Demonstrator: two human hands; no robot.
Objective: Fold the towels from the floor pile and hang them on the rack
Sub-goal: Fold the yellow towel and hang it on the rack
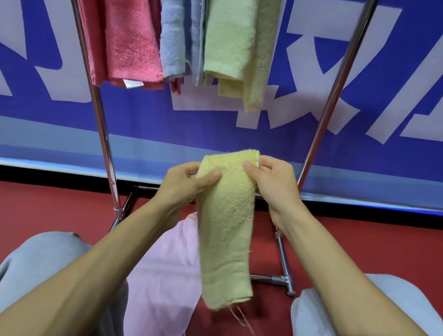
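Note:
A folded pale yellow towel (227,226) hangs down between my hands in the middle of the view. My left hand (183,183) pinches its upper left edge, thumb on the front. My right hand (272,182) pinches the upper right corner. Below it a pink towel (165,283) lies on the red floor between my knees. The metal rack (99,109) stands in front of me, with a red towel (126,24), a blue-grey towel (178,23) and a yellow-green towel (233,25) hanging from its top.
The rack's right post (338,90) and its floor bar (275,280) stand close to my right arm. A blue banner with large white characters (400,79) covers the wall behind. My grey-trousered knees (36,261) frame the floor on both sides.

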